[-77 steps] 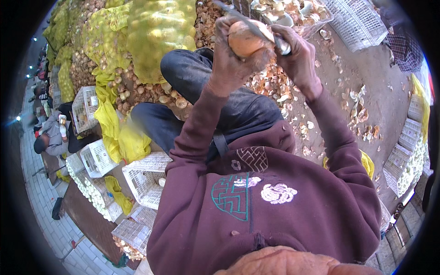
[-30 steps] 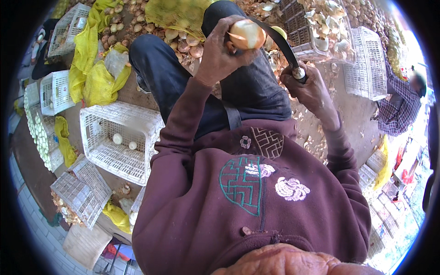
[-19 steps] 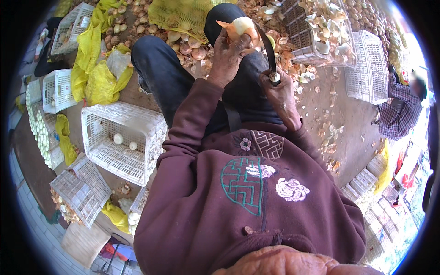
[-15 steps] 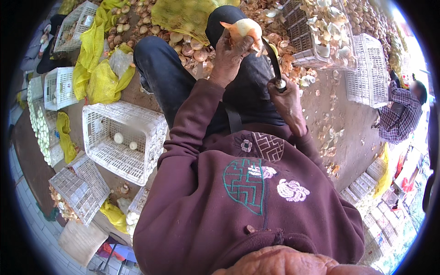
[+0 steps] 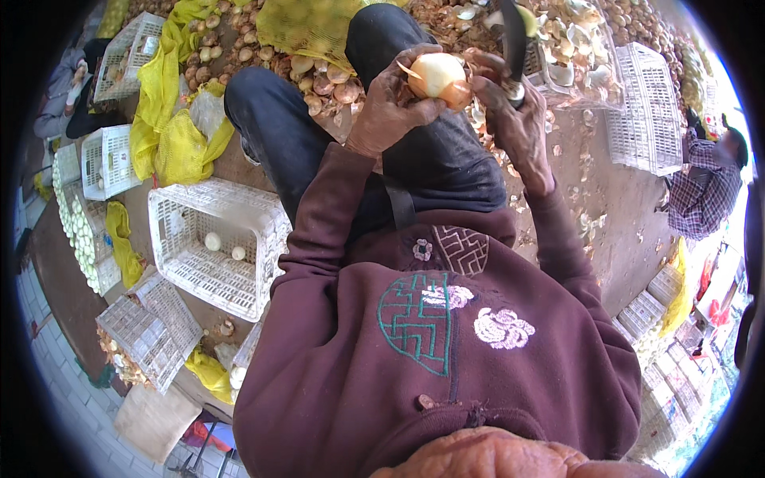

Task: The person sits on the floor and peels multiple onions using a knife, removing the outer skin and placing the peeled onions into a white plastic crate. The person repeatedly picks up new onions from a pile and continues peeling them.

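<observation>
Above my knees, my left hand (image 5: 381, 118) is wrapped round a partly peeled onion (image 5: 435, 77). Its pale flesh shows in the middle, and brown skin still clings on the right side and in a strip at the left. My right hand (image 5: 519, 131) grips a knife (image 5: 514, 36) with a dark curved blade, which points away from me, clear of the onion. The thumb and fingers of that hand reach to the onion's right side, at the loose brown skin. Whether they pinch the skin is hard to see.
Unpeeled onions (image 5: 325, 84) and a yellow mesh sack (image 5: 307, 32) lie beyond my knees. At the left, a white crate (image 5: 271, 227) holds two peeled onions (image 5: 213, 240). Onion skins fill a crate (image 5: 570, 95) at the far right. A person (image 5: 705, 183) sits at the right edge.
My right hand has come up and inward to the onion, and the knife blade has swung away from it. The onion has turned and moved slightly nearer; more of its pale side shows.
</observation>
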Action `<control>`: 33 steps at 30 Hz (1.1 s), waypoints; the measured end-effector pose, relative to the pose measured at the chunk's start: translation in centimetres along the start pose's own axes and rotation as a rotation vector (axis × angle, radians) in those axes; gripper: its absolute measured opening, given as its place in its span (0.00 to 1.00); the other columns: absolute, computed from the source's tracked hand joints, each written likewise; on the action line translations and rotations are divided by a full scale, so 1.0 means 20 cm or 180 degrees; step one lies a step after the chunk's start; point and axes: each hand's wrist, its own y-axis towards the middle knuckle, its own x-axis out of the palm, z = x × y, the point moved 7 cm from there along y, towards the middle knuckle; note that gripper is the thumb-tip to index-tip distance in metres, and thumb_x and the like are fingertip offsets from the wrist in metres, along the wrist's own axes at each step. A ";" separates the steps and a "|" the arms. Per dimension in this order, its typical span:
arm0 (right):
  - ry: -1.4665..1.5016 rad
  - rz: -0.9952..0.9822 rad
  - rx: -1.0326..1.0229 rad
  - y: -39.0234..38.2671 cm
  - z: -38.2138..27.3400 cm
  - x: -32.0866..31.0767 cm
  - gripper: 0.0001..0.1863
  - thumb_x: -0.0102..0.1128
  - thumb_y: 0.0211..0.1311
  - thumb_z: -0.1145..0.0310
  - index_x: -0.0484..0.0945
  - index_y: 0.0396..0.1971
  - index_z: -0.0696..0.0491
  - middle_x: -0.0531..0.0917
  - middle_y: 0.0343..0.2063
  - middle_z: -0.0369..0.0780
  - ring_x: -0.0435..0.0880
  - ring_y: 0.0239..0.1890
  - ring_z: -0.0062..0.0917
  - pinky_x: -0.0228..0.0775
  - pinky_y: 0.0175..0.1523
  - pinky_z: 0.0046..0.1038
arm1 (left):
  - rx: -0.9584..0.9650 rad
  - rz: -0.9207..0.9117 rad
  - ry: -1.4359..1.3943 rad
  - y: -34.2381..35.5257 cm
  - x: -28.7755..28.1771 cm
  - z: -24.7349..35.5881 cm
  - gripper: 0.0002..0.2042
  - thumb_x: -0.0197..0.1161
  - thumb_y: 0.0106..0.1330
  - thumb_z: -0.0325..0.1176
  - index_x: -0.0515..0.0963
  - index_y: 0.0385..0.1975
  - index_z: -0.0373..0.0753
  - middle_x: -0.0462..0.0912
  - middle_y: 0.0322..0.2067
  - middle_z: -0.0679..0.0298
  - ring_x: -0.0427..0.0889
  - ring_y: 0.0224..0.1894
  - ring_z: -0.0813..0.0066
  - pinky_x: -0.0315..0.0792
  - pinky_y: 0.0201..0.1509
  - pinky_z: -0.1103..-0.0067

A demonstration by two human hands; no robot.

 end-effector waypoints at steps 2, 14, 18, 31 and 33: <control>-0.0281 -0.0175 -0.0365 0.04 0.01 0.03 0.20 0.62 0.58 0.61 0.77 0.48 0.55 0.79 0.28 0.32 0.67 0.16 0.10 0.59 0.20 0.15 | -0.0045 -0.0001 0.0273 -0.01 0.00 0.00 0.29 0.61 0.50 0.20 0.65 0.56 0.34 0.73 0.48 0.62 0.74 0.49 0.76 0.72 0.54 0.79; -0.0570 -0.0322 -0.0256 0.06 0.07 0.02 0.12 0.59 0.54 0.74 0.79 0.39 0.59 0.83 0.30 0.40 0.80 0.34 0.18 0.72 0.42 0.24 | 0.0056 0.0086 0.1035 0.02 -0.02 -0.07 0.27 0.61 0.48 0.23 0.68 0.53 0.34 0.74 0.45 0.63 0.75 0.46 0.77 0.72 0.52 0.80; -0.0723 -0.0131 -0.0471 0.07 0.07 0.02 0.12 0.58 0.52 0.75 0.79 0.39 0.59 0.83 0.29 0.41 0.81 0.34 0.20 0.73 0.42 0.24 | 0.0090 0.0327 0.1073 0.03 -0.04 -0.10 0.25 0.65 0.45 0.25 0.71 0.47 0.34 0.76 0.42 0.61 0.77 0.44 0.76 0.74 0.49 0.79; 0.0202 0.0273 0.0512 0.16 0.28 0.01 0.10 0.56 0.50 0.75 0.81 0.32 0.60 0.81 0.20 0.36 0.75 0.17 0.13 0.68 0.22 0.16 | 0.1433 0.0603 0.2849 0.03 0.01 -0.03 0.24 0.68 0.43 0.30 0.72 0.43 0.34 0.77 0.39 0.58 0.78 0.41 0.69 0.73 0.47 0.76; 0.0215 0.0269 0.0499 0.18 0.32 0.01 0.11 0.57 0.51 0.74 0.81 0.34 0.60 0.81 0.21 0.36 0.75 0.18 0.14 0.68 0.24 0.17 | 0.1428 0.0600 0.2846 0.04 0.00 -0.01 0.24 0.69 0.43 0.31 0.73 0.43 0.34 0.77 0.39 0.59 0.78 0.40 0.68 0.73 0.47 0.76</control>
